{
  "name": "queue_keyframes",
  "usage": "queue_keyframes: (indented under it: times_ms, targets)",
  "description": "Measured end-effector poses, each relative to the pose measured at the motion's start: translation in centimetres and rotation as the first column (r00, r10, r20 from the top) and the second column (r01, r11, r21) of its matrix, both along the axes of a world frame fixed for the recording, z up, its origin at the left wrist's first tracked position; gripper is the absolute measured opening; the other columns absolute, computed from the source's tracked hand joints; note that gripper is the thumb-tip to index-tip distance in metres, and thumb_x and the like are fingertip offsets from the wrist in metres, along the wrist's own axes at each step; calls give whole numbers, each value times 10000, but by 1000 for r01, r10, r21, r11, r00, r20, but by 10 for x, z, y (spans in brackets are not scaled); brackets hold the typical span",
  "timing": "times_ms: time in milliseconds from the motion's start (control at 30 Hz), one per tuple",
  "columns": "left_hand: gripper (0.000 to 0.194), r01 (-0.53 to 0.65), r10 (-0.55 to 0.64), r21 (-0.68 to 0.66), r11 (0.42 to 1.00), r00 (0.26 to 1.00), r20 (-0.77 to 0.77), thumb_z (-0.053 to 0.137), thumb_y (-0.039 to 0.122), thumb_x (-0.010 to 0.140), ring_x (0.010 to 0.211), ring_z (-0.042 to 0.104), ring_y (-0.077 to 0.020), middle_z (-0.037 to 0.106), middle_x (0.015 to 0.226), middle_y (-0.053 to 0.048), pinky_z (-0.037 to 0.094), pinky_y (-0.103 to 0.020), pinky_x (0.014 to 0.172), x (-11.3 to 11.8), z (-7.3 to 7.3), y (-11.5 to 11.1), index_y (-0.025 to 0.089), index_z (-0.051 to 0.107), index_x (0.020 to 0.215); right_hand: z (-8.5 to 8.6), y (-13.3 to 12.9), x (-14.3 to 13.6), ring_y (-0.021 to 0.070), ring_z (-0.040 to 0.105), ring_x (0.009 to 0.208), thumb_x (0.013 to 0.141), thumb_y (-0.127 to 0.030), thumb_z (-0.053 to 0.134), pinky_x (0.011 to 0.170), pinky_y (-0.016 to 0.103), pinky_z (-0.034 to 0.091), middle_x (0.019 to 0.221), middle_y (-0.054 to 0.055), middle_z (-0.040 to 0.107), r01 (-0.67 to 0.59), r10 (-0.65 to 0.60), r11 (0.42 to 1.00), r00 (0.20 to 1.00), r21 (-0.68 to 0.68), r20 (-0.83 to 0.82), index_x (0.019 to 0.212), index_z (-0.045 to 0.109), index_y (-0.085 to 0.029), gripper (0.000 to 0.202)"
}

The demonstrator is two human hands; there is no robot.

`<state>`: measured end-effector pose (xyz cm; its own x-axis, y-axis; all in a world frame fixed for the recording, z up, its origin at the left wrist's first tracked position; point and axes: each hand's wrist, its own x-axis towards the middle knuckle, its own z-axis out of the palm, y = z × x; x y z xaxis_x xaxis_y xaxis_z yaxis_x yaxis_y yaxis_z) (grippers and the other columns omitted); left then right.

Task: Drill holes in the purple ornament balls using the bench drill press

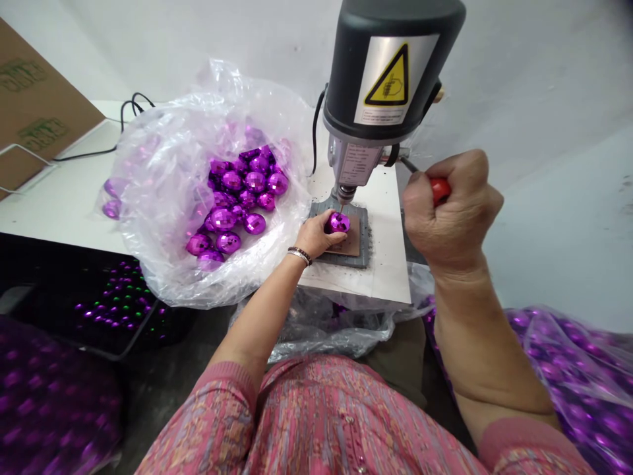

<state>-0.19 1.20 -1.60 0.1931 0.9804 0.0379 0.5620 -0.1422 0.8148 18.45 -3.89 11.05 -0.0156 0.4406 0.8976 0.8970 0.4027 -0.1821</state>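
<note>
My left hand [316, 236] grips a shiny purple faceted ball [339, 223] on the base of a drill press [388, 72]. The ball sits on a brown board [352, 245], straight under the thin drill bit [342, 206]; whether the bit touches it I cannot tell. Wrapped round the red knob [440, 191] of the press's feed lever is my right hand [452, 211], held to the right of the machine. To the left, an open clear plastic bag [163, 257] holds several more purple balls [223, 218].
A cardboard box [44, 99] stands at the far left of the white table [44, 221]. Black cables run along the back. Another clear bag [316, 323] hangs below the table's front edge. Sacks of purple balls [588, 369] lie at the lower right and lower left.
</note>
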Motion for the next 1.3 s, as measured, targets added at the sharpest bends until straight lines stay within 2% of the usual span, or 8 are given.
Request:
queue_keyframes:
  times_ms: [67,233,467,733,867,1067,1300]
  targets:
    - [655,24,-24,4,1000,1000,-4,813,321,697,966,664,-215,746,1081,-64,527,-331,910,0,0,0,176,643,1312,-4,0,1,59,397,578,860,-257,458,588,215,332,663,-27,486,7,-7,1000,1000,24,14,799,460,-184,95]
    - [643,37,-37,0,999,999,-7,808,330,704,956,661,-211,743,1055,-49,529,-337,916,-1,0,0,196,638,1310,-15,0,0,81,452,604,915,-321,428,626,226,387,694,-19,504,31,-32,999,999,-22,-35,834,487,-205,153]
    - [633,59,-59,-3,998,997,-39,788,372,730,943,663,-210,738,1063,-48,532,-327,885,-2,-3,1,218,626,1322,-30,4,1,96,475,631,920,-393,446,644,251,409,704,-8,506,43,-42,999,996,8,-81,830,518,-216,211]
    - [560,66,-64,30,997,996,-59,775,390,748,957,674,-234,744,1035,-56,528,-336,880,-2,-1,-1,216,652,1266,-41,7,-3,104,473,660,913,-318,481,642,261,382,731,-6,523,16,1,991,992,135,-123,869,509,-224,107]
    - [508,54,-50,36,998,995,-85,778,389,750,1016,674,-246,748,1043,-46,519,-342,916,-2,2,-3,240,667,1223,-47,9,-8,113,477,671,912,-335,474,641,267,386,725,0,501,35,-8,990,981,134,-196,872,503,-226,120]
    - [532,44,-39,43,998,994,-107,765,402,761,974,672,-246,745,1058,-53,524,-341,885,-1,1,-4,232,652,1251,-52,13,-12,98,483,652,917,-313,472,650,256,404,716,-5,501,42,11,973,974,227,-228,864,485,-207,119]
    - [541,46,-40,51,998,994,-104,744,388,775,963,666,-240,742,1069,-62,517,-338,878,-1,1,-6,213,637,1276,-61,9,-18,87,470,652,931,-331,460,649,249,404,712,7,481,49,-5,985,968,168,-251,856,476,-174,175]
